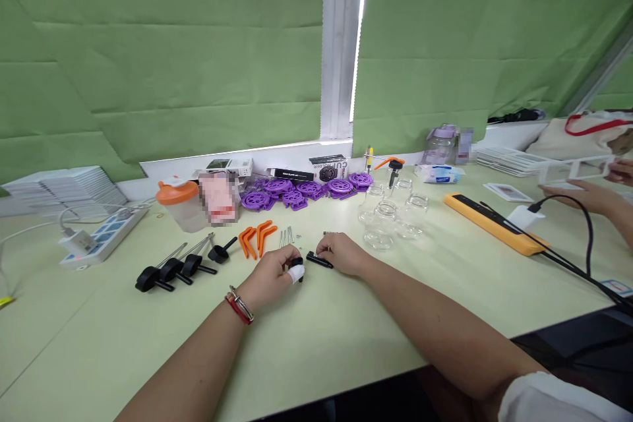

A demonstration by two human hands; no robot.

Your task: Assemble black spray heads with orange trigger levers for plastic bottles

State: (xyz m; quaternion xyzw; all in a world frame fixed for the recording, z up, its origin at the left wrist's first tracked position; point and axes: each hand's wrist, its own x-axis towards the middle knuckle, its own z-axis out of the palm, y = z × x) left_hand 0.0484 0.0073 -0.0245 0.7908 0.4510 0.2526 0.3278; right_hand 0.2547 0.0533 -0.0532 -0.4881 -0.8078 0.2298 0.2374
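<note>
Left hand [270,275], bandaged at one fingertip, is curled around a small black knob [297,265] on the pale green table [346,330]. Right hand [341,254] is pinched on a black rod [319,260] just beside it. Steel pins [286,237] and orange handles [257,237] lie beyond; glass jars [390,217] and purple wheels [301,192] are set farther back.

Purple wheels [301,191], glass jars [390,214], orange levers [257,237], yellow power strip [494,221], possibly shaker bottle [180,204].

Left hand [271,272] pinches black knob [295,264]; right hand [342,254] holds black rod [319,260].
</note>
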